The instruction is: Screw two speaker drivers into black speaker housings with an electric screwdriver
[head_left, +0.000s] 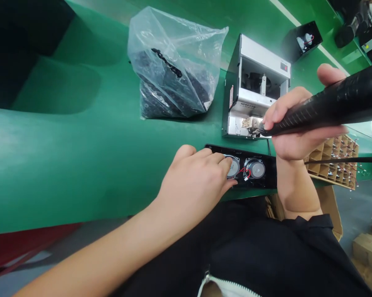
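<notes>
A black electric screwdriver [325,103] lies across the frame at right, with my right hand [297,119] wrapped round its grip. Its tip reaches the front of a silver screw feeder [260,78], where the small metal outlet [250,123] is partly hidden. My left hand [201,169] curls its fingers over one round speaker [234,166] set in a long black housing [270,171]. Beside it in the same housing sits a second speaker [256,169], with red wires and a white plug between the two.
A clear plastic bag [176,62] of dark parts stands on the green table [111,165]. At right is a divided cardboard tray [334,159] holding several wired speakers. Another black housing with speakers [306,39] lies farther back. A dark cable [343,160] crosses at right.
</notes>
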{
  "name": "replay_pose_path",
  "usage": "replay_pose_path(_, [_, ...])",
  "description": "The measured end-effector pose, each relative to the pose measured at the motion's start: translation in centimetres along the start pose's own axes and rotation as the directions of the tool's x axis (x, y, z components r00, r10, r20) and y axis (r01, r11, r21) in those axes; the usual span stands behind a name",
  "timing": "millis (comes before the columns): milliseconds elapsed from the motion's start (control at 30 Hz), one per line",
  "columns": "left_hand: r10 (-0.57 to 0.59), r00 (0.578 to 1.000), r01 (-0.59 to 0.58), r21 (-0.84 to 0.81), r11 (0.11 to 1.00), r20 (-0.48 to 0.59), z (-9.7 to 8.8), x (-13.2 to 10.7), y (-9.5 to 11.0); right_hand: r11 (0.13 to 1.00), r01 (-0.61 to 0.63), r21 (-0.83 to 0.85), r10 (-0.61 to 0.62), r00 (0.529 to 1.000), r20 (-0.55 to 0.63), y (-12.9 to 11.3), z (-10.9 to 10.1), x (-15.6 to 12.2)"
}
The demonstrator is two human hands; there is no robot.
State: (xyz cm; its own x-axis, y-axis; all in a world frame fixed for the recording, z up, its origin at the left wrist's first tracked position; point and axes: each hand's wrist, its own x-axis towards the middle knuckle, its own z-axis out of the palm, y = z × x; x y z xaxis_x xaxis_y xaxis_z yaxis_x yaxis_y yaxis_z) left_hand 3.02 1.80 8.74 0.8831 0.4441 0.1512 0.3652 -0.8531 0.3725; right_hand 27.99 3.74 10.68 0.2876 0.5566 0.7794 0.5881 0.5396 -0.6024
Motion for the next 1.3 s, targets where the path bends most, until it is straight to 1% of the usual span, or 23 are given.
replay_pose_path(100, [-0.022, 0.999, 0.023, -0.026, 0.999, 0.031, 0.2, 0.4, 0.0, 0.996, -0.068, -0.049, 0.071, 0.995, 0.068, 0.9, -0.2, -0.8])
replay_pose_path(167, [-0.038, 0.999, 0.039, -0.039, 0.998, 0.028, 0.4, 0.4, 0.0, 0.990, -0.125, -0.063, 0.131, 0.985, 0.115, 1.7, 0.0, -1.5])
replay_pose_path(267, [-0.051, 0.999, 0.050, -0.053, 0.997, -0.012, 0.8, 0.1, 0.0, 0.982, -0.179, -0.053, 0.184, 0.978, 0.102, 2.4, 0.5, -2.3])
replay_pose_path(333, [-0.059, 0.997, 0.057, -0.057, 0.997, -0.039, 1.0, -0.2, 0.0, 0.975, -0.208, -0.074, 0.216, 0.969, 0.123, 1.8, 0.5, -2.2])
replay_pose_path(400, [-0.065, 0.996, 0.062, -0.047, 0.997, -0.054, 1.1, -0.3, 0.0, 0.973, -0.222, -0.065, 0.229, 0.961, 0.155, -0.2, 0.0, -1.8])
replay_pose_path(433, [-0.063, 0.996, 0.061, -0.037, 0.997, -0.058, 1.1, -0.4, -0.1, 0.972, -0.231, -0.041, 0.235, 0.962, 0.141, -1.7, -0.4, -1.4])
replay_pose_path(500, [-0.052, 0.997, 0.051, -0.016, 0.999, -0.060, 1.2, -0.5, -0.1, 0.966, -0.257, 0.026, 0.256, 0.965, 0.050, -5.1, -1.6, -0.7])
replay_pose_path(567, [-0.036, 0.997, 0.035, -0.014, 0.999, -0.068, 1.2, -0.5, -0.2, 0.954, -0.293, 0.061, 0.295, 0.955, -0.021, -8.1, -2.9, -0.2])
replay_pose_path(600, [-0.029, 0.997, 0.028, -0.018, 0.999, -0.075, 1.2, -0.5, -0.2, 0.949, -0.305, 0.077, 0.307, 0.951, -0.019, -9.1, -3.6, 0.0])
replay_pose_path(667, [-0.022, 0.996, 0.020, -0.025, 0.999, -0.090, 1.1, -0.6, -0.3, 0.941, -0.321, 0.110, 0.320, 0.947, 0.025, -10.3, -4.9, 0.0])
replay_pose_path(733, [-0.023, 0.996, 0.022, -0.021, 1.000, -0.089, 1.1, -0.6, -0.4, 0.923, -0.359, 0.139, 0.352, 0.933, 0.073, -10.4, -5.7, -0.3])
replay_pose_path(800, [-0.020, 0.997, 0.019, -0.019, 1.000, -0.071, 1.0, -0.5, -0.5, 0.899, -0.392, 0.196, 0.384, 0.920, 0.079, -10.3, -5.9, -0.5])
replay_pose_path(900, [-0.018, 0.999, 0.017, -0.030, 0.999, -0.045, 0.9, -0.3, -0.7, 0.862, -0.426, 0.277, 0.440, 0.898, 0.012, -10.1, -5.2, -0.8])
replay_pose_path(967, [-0.035, 0.999, 0.034, -0.037, 0.999, -0.024, 0.8, -0.1, -0.7, 0.853, -0.438, 0.283, 0.463, 0.886, -0.026, -9.9, -4.4, -1.2])
replay_pose_path(1067, [-0.069, 0.998, 0.069, -0.053, 0.996, 0.015, 0.6, 0.0, -0.6, 0.860, -0.426, 0.281, 0.445, 0.895, -0.007, -9.1, -3.3, -2.2])
replay_pose_path(1133, [-0.078, 0.997, 0.080, -0.070, 0.994, 0.020, 0.6, 0.0, -0.5, 0.861, -0.426, 0.279, 0.439, 0.898, 0.017, -8.7, -2.9, -2.9])
replay_pose_path(1200, [-0.077, 0.997, 0.077, -0.082, 0.994, 0.000, 0.6, 0.0, -0.4, 0.851, -0.436, 0.291, 0.444, 0.895, 0.041, -8.5, -2.8, -3.3])
replay_pose_path(1300, [-0.069, 0.997, 0.065, -0.086, 0.994, -0.042, 0.9, -0.3, -0.3, 0.821, -0.431, 0.374, 0.433, 0.898, 0.082, -8.5, -3.0, -3.4])
